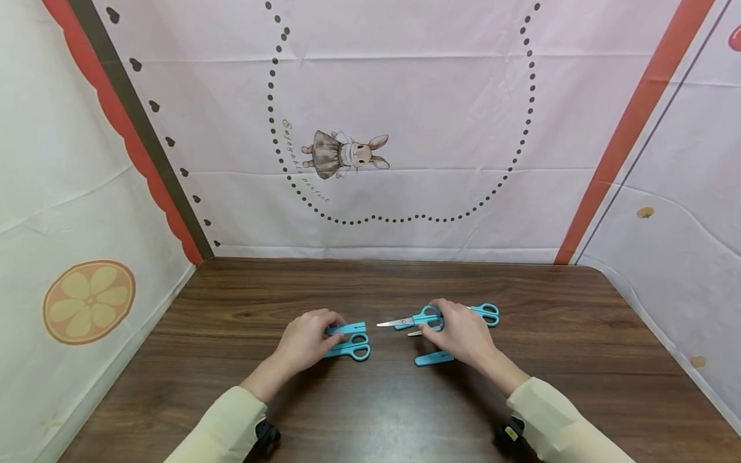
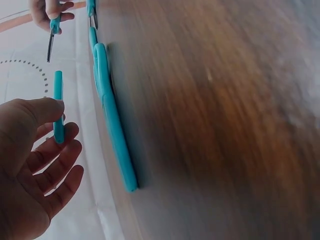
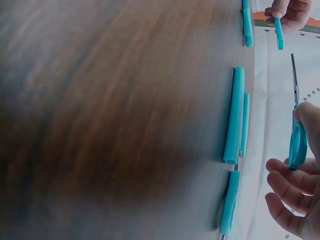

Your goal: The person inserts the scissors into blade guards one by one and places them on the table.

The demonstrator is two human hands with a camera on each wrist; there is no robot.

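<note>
My left hand (image 1: pixel 309 337) pinches a turquoise blade cover (image 1: pixel 351 328) between thumb and fingers, raised off the table. Beneath it lies a pair of turquoise scissors (image 2: pixel 117 135) with its blades sheathed. In my right hand (image 1: pixel 463 328) I grip turquoise-handled scissors (image 1: pixel 426 318) by the handles. Their bare blades point left toward the cover, a small gap apart. Below my right hand, a loose blade cover (image 1: pixel 434 358) rests on the table, and a second cover (image 3: pixel 245 125) lies behind it. Another pair of scissors (image 1: pixel 487 314) lies there too, partly hidden by my hand.
The things lie on a dark wood-grain table (image 1: pixel 382 411). A pale printed cloth (image 1: pixel 440 128) with a rabbit figure hangs along its back edge, and more cloth hangs at both sides.
</note>
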